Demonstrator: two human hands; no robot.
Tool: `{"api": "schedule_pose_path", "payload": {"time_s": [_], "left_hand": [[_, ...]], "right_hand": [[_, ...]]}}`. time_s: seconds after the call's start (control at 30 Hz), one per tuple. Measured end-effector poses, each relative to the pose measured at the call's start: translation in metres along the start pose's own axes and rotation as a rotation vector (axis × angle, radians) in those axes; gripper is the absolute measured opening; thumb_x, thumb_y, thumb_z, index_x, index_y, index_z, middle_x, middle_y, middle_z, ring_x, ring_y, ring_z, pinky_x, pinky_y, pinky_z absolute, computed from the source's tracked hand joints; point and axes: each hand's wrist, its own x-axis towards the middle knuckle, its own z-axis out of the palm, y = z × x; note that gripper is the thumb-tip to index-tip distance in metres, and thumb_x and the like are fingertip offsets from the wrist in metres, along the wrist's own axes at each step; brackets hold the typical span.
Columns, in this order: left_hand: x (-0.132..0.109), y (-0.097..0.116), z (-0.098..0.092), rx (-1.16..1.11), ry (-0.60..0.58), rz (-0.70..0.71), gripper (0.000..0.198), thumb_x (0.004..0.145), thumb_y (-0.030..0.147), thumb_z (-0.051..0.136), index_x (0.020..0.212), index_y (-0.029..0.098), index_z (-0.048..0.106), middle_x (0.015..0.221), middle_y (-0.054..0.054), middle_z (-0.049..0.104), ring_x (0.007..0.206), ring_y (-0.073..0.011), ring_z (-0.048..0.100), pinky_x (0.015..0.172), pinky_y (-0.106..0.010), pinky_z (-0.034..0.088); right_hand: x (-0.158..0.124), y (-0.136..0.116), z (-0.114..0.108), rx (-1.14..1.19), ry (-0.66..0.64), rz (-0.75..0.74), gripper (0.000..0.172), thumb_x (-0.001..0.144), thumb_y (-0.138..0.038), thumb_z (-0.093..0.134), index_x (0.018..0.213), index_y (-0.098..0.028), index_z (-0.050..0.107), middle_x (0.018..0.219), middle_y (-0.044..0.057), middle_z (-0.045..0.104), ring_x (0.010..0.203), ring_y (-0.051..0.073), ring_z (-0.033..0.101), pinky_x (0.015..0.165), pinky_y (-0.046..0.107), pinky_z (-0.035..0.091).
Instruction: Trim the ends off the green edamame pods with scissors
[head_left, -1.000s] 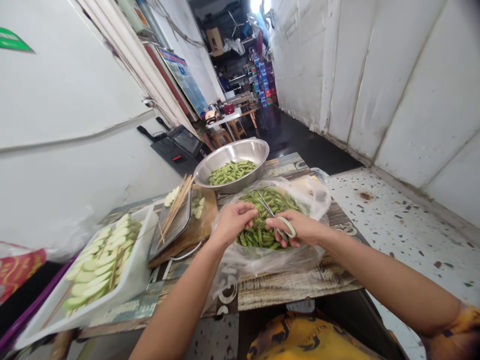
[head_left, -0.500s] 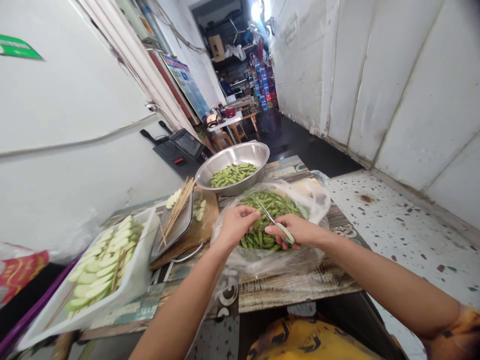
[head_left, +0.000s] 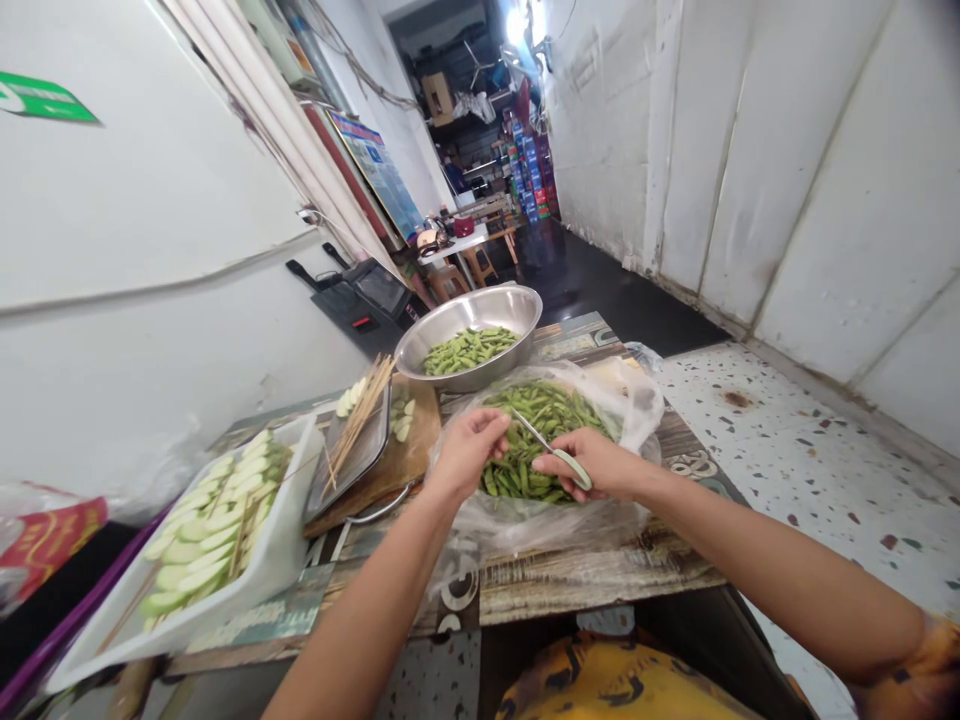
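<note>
Left hand (head_left: 466,452): fingers curled, thumb and fingertips pinched on a pod (head_left: 511,436) at the top of the heap; whether the pod is lifted clear cannot be told.

Right hand (head_left: 604,465): clenched round the pale green handles of the scissors (head_left: 564,458). The blades are seen as one thin line. Their long axis runs from the handles at the near right to the tip at the far left, and the tip is just beside the left fingertips.

The heap of green pods (head_left: 544,408) lies in an opened clear plastic bag (head_left: 637,400) near the table's (head_left: 600,570) near edge, right of centre. Behind it, at the far edge, a steel bowl (head_left: 517,300) holds more pods.

Writing: large printed characters are noted on the table top at the near edge – partly covered, not legible. A green sign (head_left: 45,100) and a blue poster (head_left: 375,165) are on the left wall – text too small to read.
</note>
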Motion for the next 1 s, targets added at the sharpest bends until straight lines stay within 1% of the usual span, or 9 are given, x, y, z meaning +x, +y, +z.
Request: {"api": "schedule_pose_path", "payload": {"time_s": [0.1,0.17,0.23,0.3,0.47,0.63,0.77,0.87,1.0], "left_hand": [[0.001,0.001,0.001,-0.189,0.072,0.033,0.031,0.064,0.034,0.072,0.077,0.016,0.051,0.058,0.007,0.052,0.05,-0.005,0.053,0.048,-0.016,0.04],[0.002,0.002,0.002,-0.252,0.104,0.027,0.033,0.064,0.032,0.073,0.079,0.017,0.048,0.061,0.007,0.053,0.053,-0.0056,0.056,0.052,-0.017,0.045],[0.002,0.002,0.002,-0.279,0.134,0.02,0.033,0.064,0.028,0.074,0.08,0.016,0.047,0.064,0.007,0.054,0.056,-0.0062,0.059,0.055,-0.018,0.048],[0.001,0.002,0.003,-0.299,0.148,0.003,0.031,0.065,0.024,0.073,0.08,0.016,0.048,0.065,0.006,0.056,0.059,-0.0069,0.062,0.058,-0.018,0.05],[-0.003,-0.001,0.004,-0.337,0.088,-0.082,0.028,0.066,0.016,0.073,0.081,0.015,0.05,0.062,0.003,0.062,0.06,-0.0085,0.064,0.06,-0.017,0.052],[-0.008,-0.003,0.008,-0.284,0.044,-0.089,0.025,0.067,0.017,0.073,0.076,0.014,0.05,0.063,-0.002,0.066,0.058,-0.0084,0.064,0.059,-0.016,0.052],[-0.009,-0.002,0.008,-0.271,0.044,-0.12,0.019,0.07,0.013,0.07,0.075,0.013,0.051,0.063,-0.004,0.067,0.056,-0.0084,0.064,0.057,-0.016,0.052],[-0.007,-0.005,0.005,-0.25,0.034,-0.163,0.012,0.074,0.009,0.064,0.078,0.012,0.054,0.064,-0.005,0.068,0.058,-0.0093,0.065,0.058,-0.016,0.053],[-0.006,-0.009,-0.001,-0.196,-0.018,-0.25,0.006,0.077,0.008,0.061,0.081,0.011,0.057,0.067,-0.007,0.069,0.06,-0.0107,0.066,0.059,-0.018,0.054]], "right_hand": [[-0.002,-0.004,0.0,0.085,-0.033,0.065,0.037,0.075,-0.051,0.061,0.071,-0.014,0.055,0.043,-0.005,0.051,0.03,0.006,0.04,0.025,0.015,0.026],[-0.002,-0.005,0.0,0.1,-0.085,0.091,0.038,0.077,-0.051,0.06,0.078,-0.013,0.057,0.044,-0.005,0.052,0.031,0.006,0.042,0.026,0.015,0.029],[-0.003,-0.004,0.0,0.09,-0.13,0.087,0.038,0.077,-0.05,0.06,0.08,-0.013,0.058,0.046,-0.005,0.052,0.032,0.006,0.043,0.026,0.015,0.031],[-0.003,-0.002,0.0,0.083,-0.139,0.064,0.038,0.077,-0.051,0.06,0.08,-0.013,0.058,0.047,-0.005,0.053,0.033,0.006,0.044,0.025,0.014,0.031],[-0.002,0.0,0.002,0.101,-0.113,0.015,0.039,0.074,-0.052,0.062,0.078,-0.013,0.056,0.051,-0.003,0.053,0.039,0.008,0.05,0.025,0.015,0.032],[-0.003,-0.003,0.003,0.14,-0.081,0.004,0.039,0.078,-0.051,0.059,0.081,-0.012,0.057,0.047,-0.005,0.051,0.033,0.006,0.043,0.024,0.014,0.03],[-0.004,-0.004,0.001,0.093,-0.049,0.022,0.04,0.077,-0.052,0.059,0.076,-0.012,0.059,0.041,-0.006,0.049,0.027,0.004,0.035,0.024,0.014,0.024],[-0.003,-0.001,0.001,0.047,-0.021,0.046,0.042,0.076,-0.053,0.06,0.071,-0.011,0.059,0.04,-0.004,0.049,0.026,0.004,0.035,0.023,0.014,0.019],[0.0,0.001,0.004,0.056,-0.012,0.1,0.043,0.072,-0.053,0.064,0.069,-0.011,0.059,0.039,-0.005,0.049,0.026,0.005,0.038,0.023,0.014,0.019]]}}
